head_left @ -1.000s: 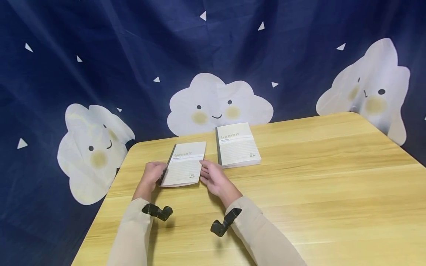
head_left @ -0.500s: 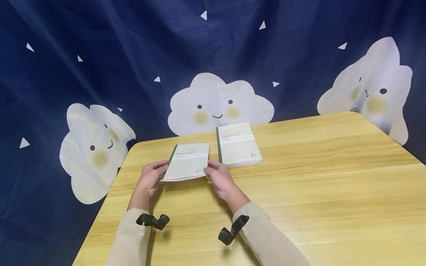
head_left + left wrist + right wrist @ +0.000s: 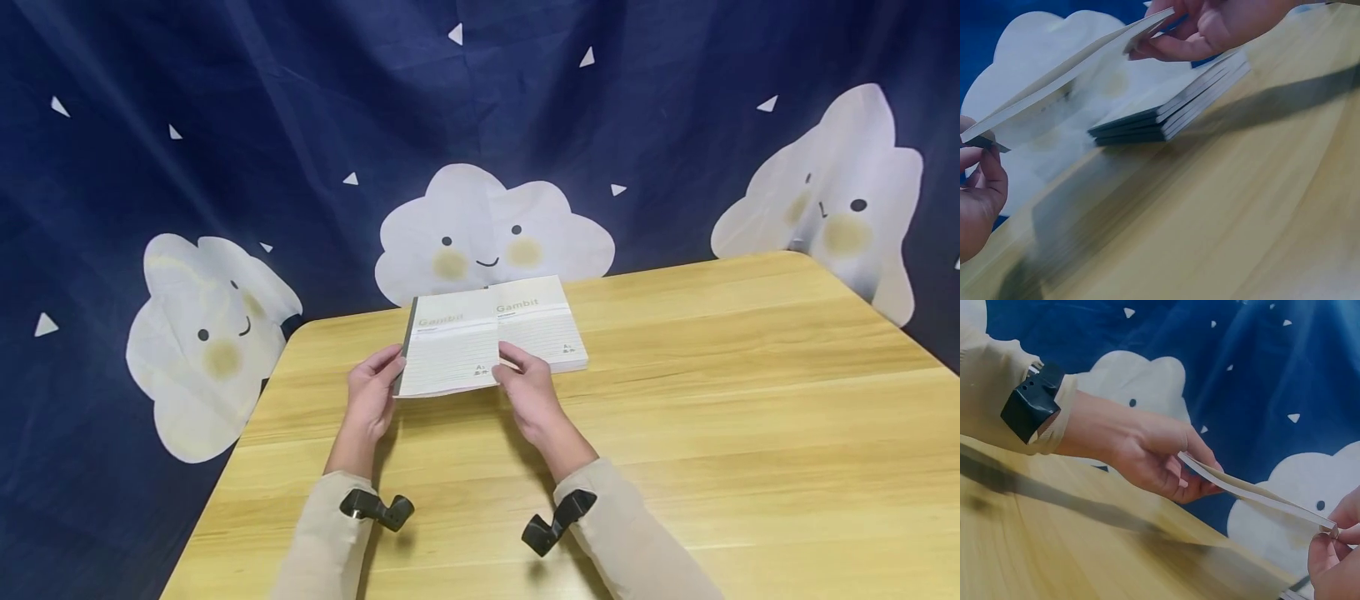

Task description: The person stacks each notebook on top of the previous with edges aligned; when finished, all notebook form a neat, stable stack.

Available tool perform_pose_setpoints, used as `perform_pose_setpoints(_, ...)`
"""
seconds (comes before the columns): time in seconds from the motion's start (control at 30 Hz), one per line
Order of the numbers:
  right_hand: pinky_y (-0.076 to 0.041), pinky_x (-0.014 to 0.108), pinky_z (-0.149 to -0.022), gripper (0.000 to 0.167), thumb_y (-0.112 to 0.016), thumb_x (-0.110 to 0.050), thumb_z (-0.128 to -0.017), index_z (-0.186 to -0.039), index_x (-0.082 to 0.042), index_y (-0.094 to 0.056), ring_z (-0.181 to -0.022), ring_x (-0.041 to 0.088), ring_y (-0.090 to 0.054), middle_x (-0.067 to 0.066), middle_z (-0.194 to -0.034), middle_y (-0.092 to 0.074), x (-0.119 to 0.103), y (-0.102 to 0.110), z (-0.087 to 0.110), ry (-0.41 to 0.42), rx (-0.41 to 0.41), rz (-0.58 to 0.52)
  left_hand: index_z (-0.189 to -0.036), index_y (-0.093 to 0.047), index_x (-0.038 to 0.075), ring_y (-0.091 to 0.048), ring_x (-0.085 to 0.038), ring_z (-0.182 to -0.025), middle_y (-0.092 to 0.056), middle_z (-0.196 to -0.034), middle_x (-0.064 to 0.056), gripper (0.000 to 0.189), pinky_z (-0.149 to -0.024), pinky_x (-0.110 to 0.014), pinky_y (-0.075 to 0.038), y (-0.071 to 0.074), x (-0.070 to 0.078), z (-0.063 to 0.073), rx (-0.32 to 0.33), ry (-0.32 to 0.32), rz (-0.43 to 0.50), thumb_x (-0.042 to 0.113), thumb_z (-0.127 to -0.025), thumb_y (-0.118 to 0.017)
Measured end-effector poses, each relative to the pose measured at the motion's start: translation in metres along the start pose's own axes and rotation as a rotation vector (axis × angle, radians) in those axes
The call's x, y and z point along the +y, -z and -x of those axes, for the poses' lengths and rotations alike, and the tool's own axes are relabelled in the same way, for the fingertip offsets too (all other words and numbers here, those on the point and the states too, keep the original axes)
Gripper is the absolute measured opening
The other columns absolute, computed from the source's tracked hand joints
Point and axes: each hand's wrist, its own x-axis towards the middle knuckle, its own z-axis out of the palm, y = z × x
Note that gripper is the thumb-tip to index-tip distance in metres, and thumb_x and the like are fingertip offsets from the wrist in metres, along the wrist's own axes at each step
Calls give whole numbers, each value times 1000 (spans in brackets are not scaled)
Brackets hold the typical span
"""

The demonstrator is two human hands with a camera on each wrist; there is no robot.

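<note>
Both hands hold a white notebook (image 3: pixel 450 346) with "Gambit" on its cover and a dark spine, raised above the table. My left hand (image 3: pixel 372 392) pinches the spine side, thumb on top. The opposite edge is gripped by my right hand (image 3: pixel 534 392), with its thumb over the cover. The left wrist view has the notebook (image 3: pixel 1054 78) tilted and slightly bowed, well clear of the wood. Just behind and to the right lies a stack of several similar notebooks (image 3: pixel 543 325), its left part hidden by the held one in the head view.
A light wooden table (image 3: pixel 712 417) spreads to the right and toward me. Behind it hangs a dark blue curtain (image 3: pixel 525 100) with white smiling clouds. The notebook stack lies near the table's back edge.
The held notebook has been lifted off the table and carried rightward, from beside the stack to overlapping its left part in the head view. Both hands moved with it; the stack stayed put.
</note>
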Motion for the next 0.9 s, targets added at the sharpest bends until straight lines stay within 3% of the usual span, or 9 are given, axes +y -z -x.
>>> perform_pose_setpoints(0.27, -41, 27, -91, 50, -49, 3, -88, -137, 4, -42, -116, 25, -43, 16, -140, -43, -9, 23, -1, 42, 62, 39, -121, -54, -13, -54, -11, -90, -56, -99, -6, 34, -75, -15, -51, -31, -14, -2, 21, -58, -28, -7, -88, -55)
perform_pose_setpoints(0.53, -42, 20, -89, 46, -46, 3, -92, -138, 4, -41, -117, 22, -43, 16, -140, -42, -20, 53, -8, 39, 108, 45, -116, -62, -6, -53, -11, -86, -60, -102, -10, 30, -68, -15, -50, -63, -27, -2, 13, -92, -142, -2, -87, -60)
perform_pose_setpoints(0.9, -43, 9, -82, 43, -49, -2, -94, -136, 4, -45, -111, 16, -47, 18, -135, -48, -27, 93, -26, 53, 147, 197, -116, -64, 2, -54, -14, -82, -62, -114, -13, 29, -63, -18, -46, -89, -36, -4, -97, -156, -316, 0, -87, -59)
